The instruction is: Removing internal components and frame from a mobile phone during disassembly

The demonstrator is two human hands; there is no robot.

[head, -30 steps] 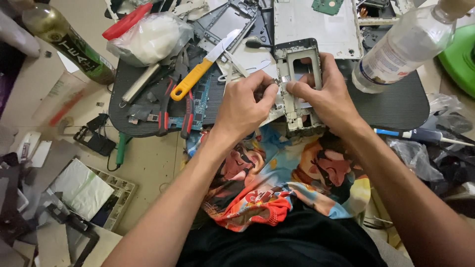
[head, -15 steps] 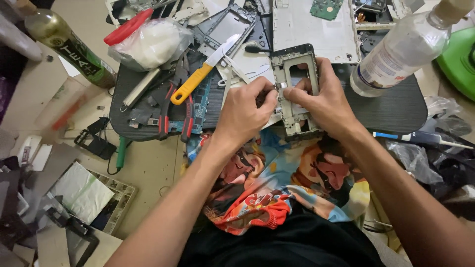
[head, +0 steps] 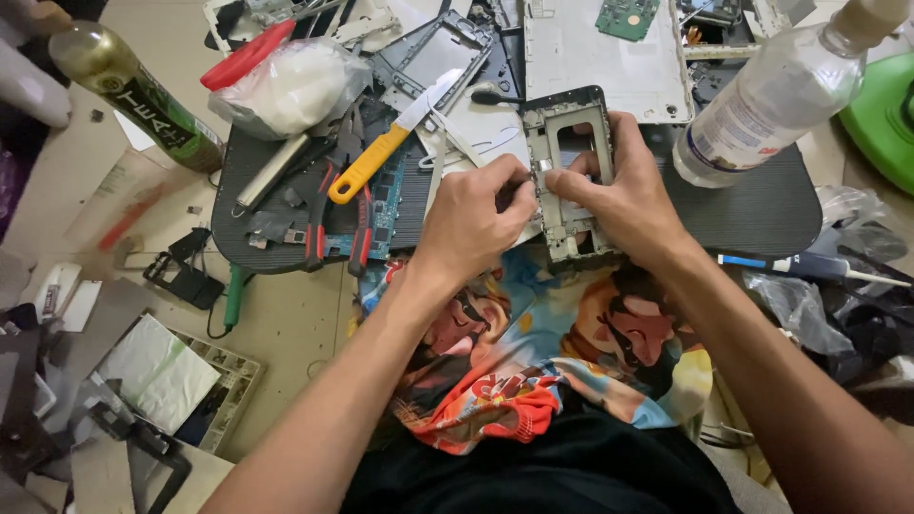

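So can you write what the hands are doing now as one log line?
left hand: pinching phone frame edge | right hand: holding frame | nearby: yellow-handled knife, clear bottle

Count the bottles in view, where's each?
2. A green-and-gold metallic bottle lies tilted at top left on the floor; a clear plastic bottle with a tan cap lies at top right, past the right hand. Clutter may hide others.
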